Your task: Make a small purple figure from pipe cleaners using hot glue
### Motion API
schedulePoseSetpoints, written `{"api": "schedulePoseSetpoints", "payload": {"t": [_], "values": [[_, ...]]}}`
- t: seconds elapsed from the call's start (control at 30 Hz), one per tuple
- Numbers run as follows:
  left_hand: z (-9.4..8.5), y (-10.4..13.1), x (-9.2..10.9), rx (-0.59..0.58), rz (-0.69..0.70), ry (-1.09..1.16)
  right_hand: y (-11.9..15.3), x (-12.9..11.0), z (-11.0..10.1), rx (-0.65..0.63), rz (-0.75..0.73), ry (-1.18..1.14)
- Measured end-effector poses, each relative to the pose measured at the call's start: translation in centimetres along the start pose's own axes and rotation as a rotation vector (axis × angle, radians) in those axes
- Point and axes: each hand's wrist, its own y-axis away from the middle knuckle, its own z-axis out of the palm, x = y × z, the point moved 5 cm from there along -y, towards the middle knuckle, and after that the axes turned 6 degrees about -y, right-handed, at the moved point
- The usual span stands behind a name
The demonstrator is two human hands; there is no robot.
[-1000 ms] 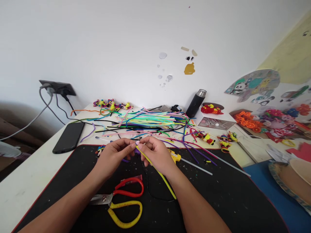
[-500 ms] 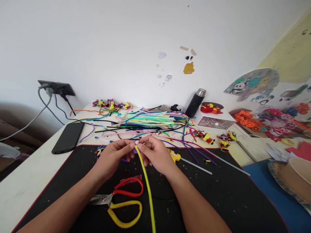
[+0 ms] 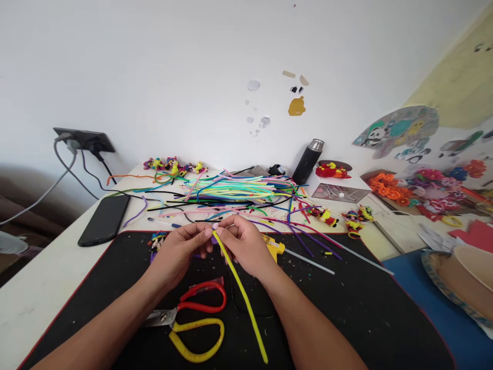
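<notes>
My left hand (image 3: 184,250) and my right hand (image 3: 246,246) meet above the black mat (image 3: 339,303), fingertips pinched together. Between them they grip the upper end of a yellow pipe cleaner (image 3: 244,294), whose long tail hangs down and to the right. A small purple piece (image 3: 214,240) with a pale pink bit on top shows between the fingers, mostly hidden. Scissors (image 3: 198,321) with one red and one yellow handle lie below my left hand. A yellow glue gun (image 3: 274,248) is partly hidden behind my right hand.
Colourful pipe cleaners (image 3: 239,189) are heaped behind the mat. A phone (image 3: 103,220) lies at the left. Further back stand a black flask (image 3: 308,162) and a white box (image 3: 341,193). Small figures (image 3: 353,224) lie at the right, beyond them orange pieces (image 3: 389,190) and a bowl (image 3: 475,267).
The free end of the yellow pipe cleaner has swung right and its tip now shows. Both hands keep their pinch. The view has shifted slightly.
</notes>
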Motion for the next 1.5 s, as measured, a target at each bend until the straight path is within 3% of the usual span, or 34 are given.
{"api": "schedulePoseSetpoints", "payload": {"t": [0.23, 0.67, 1.0, 1.5], "values": [[-0.12, 0.08, 0.26, 0.043, 0.035, -0.054, 0.07, 0.19, -0.08, 0.018, -0.058, 0.082], [-0.11, -0.06, 0.18, 0.031, 0.004, -0.044, -0.13, 0.35, -0.16, -0.029, -0.017, 0.089], [-0.21, 0.08, 0.09, 0.061, 0.034, -0.082, 0.02, 0.52, -0.28, 0.021, -0.024, 0.175], [-0.11, 0.18, 0.24, 0.046, 0.068, -0.178, -0.05, 1.0, -0.12, 0.027, -0.047, 0.122]]}}
